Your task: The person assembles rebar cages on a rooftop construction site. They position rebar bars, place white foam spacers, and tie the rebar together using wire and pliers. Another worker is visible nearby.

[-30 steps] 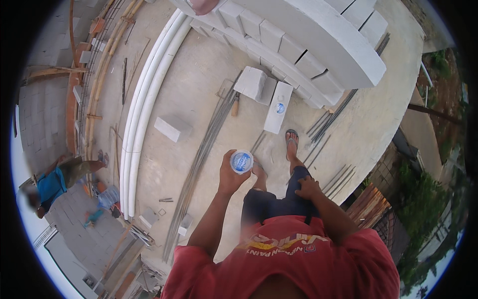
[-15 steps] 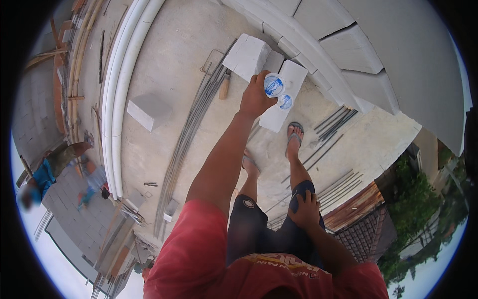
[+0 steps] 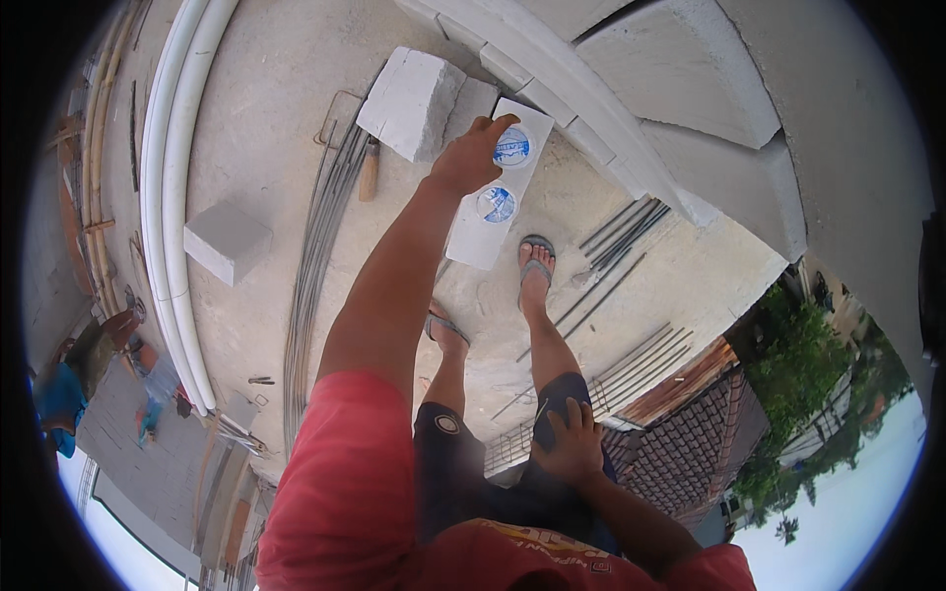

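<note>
My left hand [image 3: 475, 158] reaches far out and is curled round the near-left side of a clear plastic cup [image 3: 513, 146] with a blue-printed lid. That cup is at the far part of a long white block [image 3: 475, 242]; whether its base touches the block is hidden. A second plastic cup [image 3: 497, 204] with the same kind of lid stands nearer to me on the block. Holding nothing, my right hand [image 3: 574, 445] lies with spread fingers on my right leg, against the dark shorts.
Larger white blocks [image 3: 414, 98] sit left of the cups, beside a wooden handle [image 3: 369, 171] and long steel bars [image 3: 330, 236]. A single block [image 3: 227, 241] lies further left, near white pipes [image 3: 177, 197]. A block wall [image 3: 680, 79] rises at right. Another person [image 3: 64, 394] is at far left.
My left hand has brought its cup down toward the block, further from the second cup. The view has shifted, so the scene sits more to the left. My right hand stays on my leg.
</note>
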Demonstrator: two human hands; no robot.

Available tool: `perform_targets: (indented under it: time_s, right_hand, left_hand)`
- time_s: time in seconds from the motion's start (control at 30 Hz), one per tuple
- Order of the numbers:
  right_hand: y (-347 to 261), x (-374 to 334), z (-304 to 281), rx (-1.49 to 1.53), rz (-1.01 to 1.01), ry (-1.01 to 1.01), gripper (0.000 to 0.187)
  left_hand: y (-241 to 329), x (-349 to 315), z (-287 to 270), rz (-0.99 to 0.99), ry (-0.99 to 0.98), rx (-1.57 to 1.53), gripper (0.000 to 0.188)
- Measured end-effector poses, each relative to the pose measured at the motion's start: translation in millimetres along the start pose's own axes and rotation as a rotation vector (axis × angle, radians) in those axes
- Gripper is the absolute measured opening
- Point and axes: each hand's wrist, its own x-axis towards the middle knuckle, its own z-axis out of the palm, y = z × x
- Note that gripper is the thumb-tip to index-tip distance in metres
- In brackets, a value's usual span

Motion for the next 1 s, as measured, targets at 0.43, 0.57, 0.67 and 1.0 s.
perform_targets:
  time_s: [0.43, 0.57, 0.67, 1.0]
  right_hand:
    - [6.4, -10.7, -11.1, -0.013, 0.021, -0.083, 0.061]
    - [4.0, -11.2, -11.6, -0.01, 0.024, -0.072, 0.061]
    - [1.9, -11.4, -14.0, -0.004, 0.026, -0.074, 0.062]
    - [-2.3, -7.3, -1.2, -0.007, 0.014, -0.021, 0.057]
  left_hand:
    - [19.2, 8.1, 3.9, 0.077, -0.004, 0.075, 0.078]
    - [27.5, 4.7, 0.0, 0.084, -0.035, 0.054, 0.084]
    - [25.4, 3.7, -1.2, 0.098, -0.031, 0.038, 0.087]
    - [22.3, -1.1, -1.7, 0.056, -0.007, 0.049, 0.091]
